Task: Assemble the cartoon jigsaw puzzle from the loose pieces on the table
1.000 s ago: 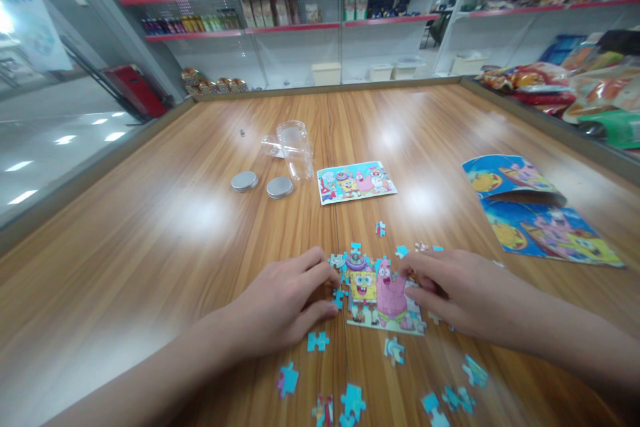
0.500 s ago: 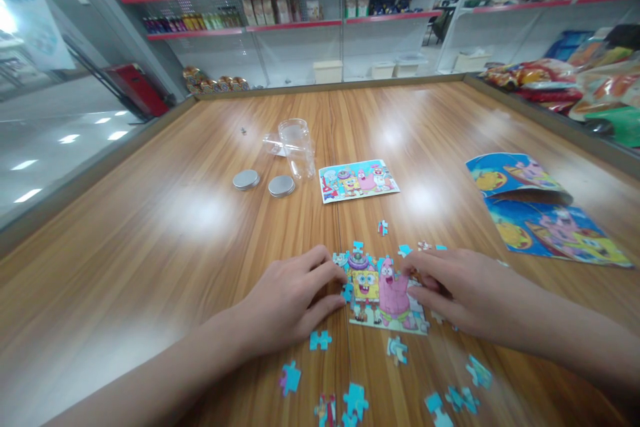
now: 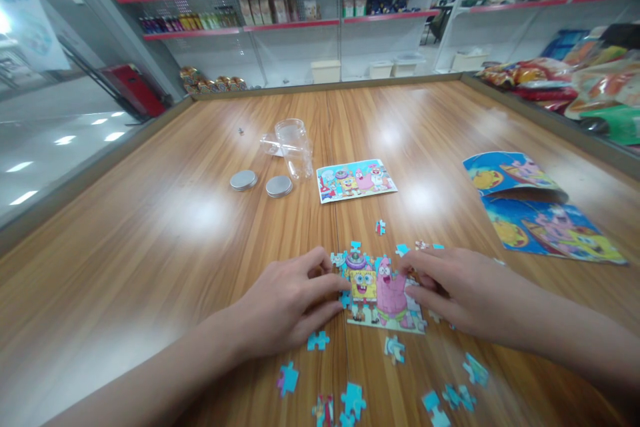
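My left hand bends its fingers at the left side of the partly joined puzzle, my right hand at the other; whether either grasps a piece, I cannot tell.

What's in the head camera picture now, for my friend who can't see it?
A left hand and right hand are at opposite sides of a partly built cartoon jigsaw on a wooden table. Loose pieces lie around it; a picture card lies beyond.
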A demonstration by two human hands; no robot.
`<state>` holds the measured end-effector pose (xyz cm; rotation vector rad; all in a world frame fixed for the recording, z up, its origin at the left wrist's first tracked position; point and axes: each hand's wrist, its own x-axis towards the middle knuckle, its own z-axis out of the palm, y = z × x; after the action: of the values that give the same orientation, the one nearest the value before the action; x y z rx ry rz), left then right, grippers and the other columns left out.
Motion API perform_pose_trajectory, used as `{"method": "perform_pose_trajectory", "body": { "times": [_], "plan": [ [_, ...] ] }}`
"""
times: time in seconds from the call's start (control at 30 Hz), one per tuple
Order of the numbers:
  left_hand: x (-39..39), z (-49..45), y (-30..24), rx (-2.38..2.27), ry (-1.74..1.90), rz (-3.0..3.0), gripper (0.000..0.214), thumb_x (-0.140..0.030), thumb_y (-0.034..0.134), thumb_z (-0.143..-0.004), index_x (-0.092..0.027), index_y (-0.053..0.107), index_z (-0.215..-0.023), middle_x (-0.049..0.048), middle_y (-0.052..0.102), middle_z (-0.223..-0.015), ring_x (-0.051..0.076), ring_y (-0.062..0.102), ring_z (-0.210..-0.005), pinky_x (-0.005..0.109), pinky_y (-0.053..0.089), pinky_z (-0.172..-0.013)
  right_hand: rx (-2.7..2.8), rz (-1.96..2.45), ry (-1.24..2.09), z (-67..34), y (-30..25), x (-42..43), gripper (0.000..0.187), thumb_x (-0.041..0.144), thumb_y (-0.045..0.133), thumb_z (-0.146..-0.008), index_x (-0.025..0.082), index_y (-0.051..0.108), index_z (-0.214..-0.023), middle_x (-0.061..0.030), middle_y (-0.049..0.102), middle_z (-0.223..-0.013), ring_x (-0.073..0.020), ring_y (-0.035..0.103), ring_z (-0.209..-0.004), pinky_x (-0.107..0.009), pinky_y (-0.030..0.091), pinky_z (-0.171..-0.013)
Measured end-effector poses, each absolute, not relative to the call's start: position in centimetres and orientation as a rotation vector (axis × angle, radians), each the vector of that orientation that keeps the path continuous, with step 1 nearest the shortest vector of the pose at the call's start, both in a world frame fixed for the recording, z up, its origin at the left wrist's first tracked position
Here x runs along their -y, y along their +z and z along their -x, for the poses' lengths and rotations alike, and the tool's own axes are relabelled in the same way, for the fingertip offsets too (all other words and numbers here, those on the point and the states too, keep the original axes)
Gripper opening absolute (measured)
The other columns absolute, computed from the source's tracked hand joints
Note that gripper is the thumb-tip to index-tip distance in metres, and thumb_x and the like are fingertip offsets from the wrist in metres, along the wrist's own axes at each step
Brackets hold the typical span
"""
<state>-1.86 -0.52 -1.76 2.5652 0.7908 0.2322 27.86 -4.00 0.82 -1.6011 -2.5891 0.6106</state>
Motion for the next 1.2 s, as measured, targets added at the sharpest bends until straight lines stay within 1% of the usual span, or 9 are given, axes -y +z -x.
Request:
{"method": "perform_pose_trajectory", "body": {
  "times": [0.53,0.8,1.0,1.13,1.2],
  "plan": [
    [0.4,2.1,-2.1,-0.763,0.312,-2.563,0.028,-0.028,0.049,-0.101,-0.028,0.063,-0.125,0.0071,0.053,-0.108,0.018,0.057,-0.091,0.034,0.052,-0.077,2.586,1.627,0.633,-28.0,0.7,4.1,0.011,0.027,0.048,-0.096,0.023,0.058,-0.096,-0.0014,0.063,-0.079,-0.0173,0.056,-0.066,-0.029,0.027,-0.057],
    [0.3,2.3,-2.7,-0.735,0.382,-2.586,0.031,-0.021,0.047,-0.101,-0.026,0.063,-0.127,0.0079,0.053,-0.106,0.016,0.057,-0.089,0.032,0.053,-0.076,2.597,1.634,0.627,-28.1,0.5,4.1,0.013,0.03,0.048,-0.097,0.024,0.059,-0.099,-0.0011,0.063,-0.08,-0.017,0.056,-0.066,-0.028,0.027,-0.057],
    [0.4,2.2,-2.5,-0.743,0.371,-2.605,0.03,-0.027,0.051,-0.1,-0.027,0.062,-0.128,0.008,0.053,-0.108,0.017,0.058,-0.09,0.034,0.055,-0.077,2.597,1.64,0.616,-28.1,0.4,4.0,0.013,0.032,0.049,-0.097,0.024,0.059,-0.099,-0.0012,0.064,-0.081,-0.0166,0.056,-0.065,-0.028,0.028,-0.058],
    [0.5,2.1,-2.6,-0.782,0.388,-2.631,0.029,-0.032,0.053,-0.099,-0.027,0.063,-0.126,0.0086,0.054,-0.111,0.018,0.06,-0.089,0.035,0.057,-0.075,2.587,1.653,0.616,-28.2,0.0,4.0,0.013,0.032,0.051,-0.097,0.025,0.061,-0.102,-0.0008,0.065,-0.08,-0.0161,0.056,-0.064,-0.028,0.028,-0.056],
    [0.5,2.1,-2.7,-0.808,0.407,-2.646,0.028,-0.032,0.053,-0.099,-0.027,0.063,-0.125,0.0092,0.055,-0.116,0.017,0.062,-0.085,0.035,0.057,-0.072,2.575,1.649,0.627,-28.4,-0.3,3.9,0.014,0.033,0.052,-0.097,0.026,0.062,-0.105,-0.0013,0.066,-0.083,-0.0164,0.058,-0.066,-0.027,0.03,-0.057]
  ]
}}
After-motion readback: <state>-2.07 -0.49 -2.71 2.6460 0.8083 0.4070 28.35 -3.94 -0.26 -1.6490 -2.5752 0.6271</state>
